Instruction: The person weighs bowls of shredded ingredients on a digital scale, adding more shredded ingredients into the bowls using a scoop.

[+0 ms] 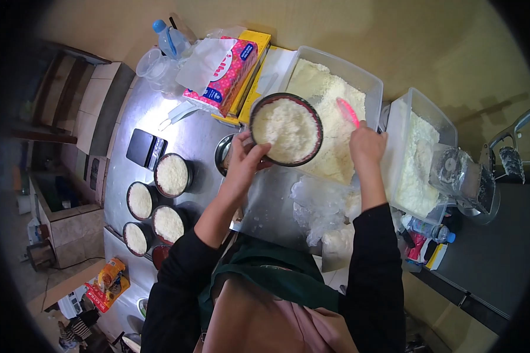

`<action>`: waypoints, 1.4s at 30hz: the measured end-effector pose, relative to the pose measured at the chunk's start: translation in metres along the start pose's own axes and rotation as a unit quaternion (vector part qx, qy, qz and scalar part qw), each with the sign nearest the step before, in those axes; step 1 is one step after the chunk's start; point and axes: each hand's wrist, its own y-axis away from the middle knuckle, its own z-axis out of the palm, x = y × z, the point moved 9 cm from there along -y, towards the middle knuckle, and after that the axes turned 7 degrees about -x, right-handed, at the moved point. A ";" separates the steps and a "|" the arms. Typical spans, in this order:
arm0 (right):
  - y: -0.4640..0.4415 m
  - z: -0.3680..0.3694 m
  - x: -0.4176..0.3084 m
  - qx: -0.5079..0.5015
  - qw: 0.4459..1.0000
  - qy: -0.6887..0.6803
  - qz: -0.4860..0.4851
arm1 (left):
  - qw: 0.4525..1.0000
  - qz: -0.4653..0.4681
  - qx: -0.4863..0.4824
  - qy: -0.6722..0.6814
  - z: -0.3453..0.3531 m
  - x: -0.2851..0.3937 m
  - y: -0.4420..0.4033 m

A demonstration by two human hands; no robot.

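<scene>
My left hand [245,157] grips the near-left rim of a dark round bowl [285,130], with the thumb over its edge. White, floury powder heaps up inside it. The fist of my right hand [368,147] is closed around the handle of a pink spoon [347,110], whose head lies over the powder in a clear plastic bin [376,94]. The held bowl overlaps the bin's left side. Beneath my left hand, a metal bowl [222,154] is partly hidden.
Several dark bowls of white powder [172,175] stand at left by a black scale [146,149]. Behind are a pink tissue pack [224,73] and a water bottle [169,40]. A second powder bin [447,120] stands right; crumpled plastic bags [318,206] lie in front.
</scene>
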 end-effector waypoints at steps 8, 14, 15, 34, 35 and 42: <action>0.023 0.064 -0.032 -0.176 0.973 -0.122 -0.091 | 0.996 0.029 0.078 0.022 -0.072 0.021 0.052; 0.026 0.126 -0.090 -0.310 0.857 -0.337 -0.235 | 0.992 0.046 0.115 0.022 -0.086 0.025 0.065; 0.028 0.131 -0.087 -0.387 0.818 -0.380 -0.193 | 0.992 0.043 0.116 0.019 -0.087 0.023 0.066; 0.099 -0.101 -0.011 0.078 0.951 -0.283 -0.098 | 0.996 -0.052 -0.049 0.050 0.032 -0.023 -0.013; 0.111 -0.113 -0.024 0.143 0.961 -0.185 -0.145 | 0.995 -0.048 -0.063 0.065 0.039 -0.024 -0.013; 0.141 -0.132 -0.040 0.199 0.961 -0.103 -0.160 | 0.988 -0.036 -0.098 0.111 0.040 -0.020 -0.005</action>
